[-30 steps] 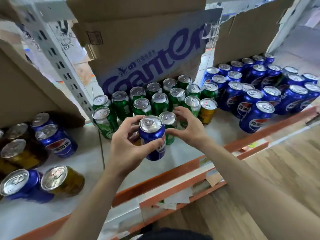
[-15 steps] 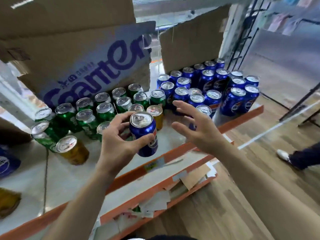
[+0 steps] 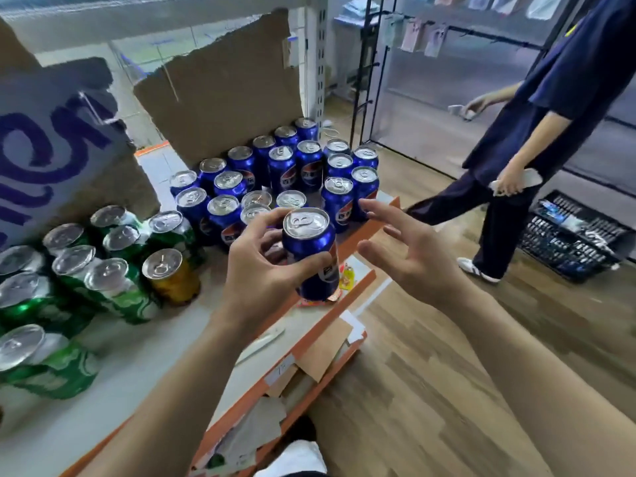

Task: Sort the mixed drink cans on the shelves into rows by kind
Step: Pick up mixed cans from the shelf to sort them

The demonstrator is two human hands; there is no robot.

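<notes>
a: shelf?
b: white shelf (image 3: 144, 346), orange lip, cardboard (image 3: 223, 98) at back. blue cans (image 3: 282, 170) bunched right rear, green cans (image 3: 113, 294) left.
a: hands?
b: left hand (image 3: 254, 273) wraps fingers and thumb round held can (image 3: 309, 242), upright, above the front edge, just before the blue cans. right hand (image 3: 416, 263) beside it, fingers spread, holding nothing.
a: strays?
b: gold can (image 3: 172, 277) by the greens.

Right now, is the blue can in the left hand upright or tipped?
Upright: the left hand grips the blue can, silver lid on top.
</notes>
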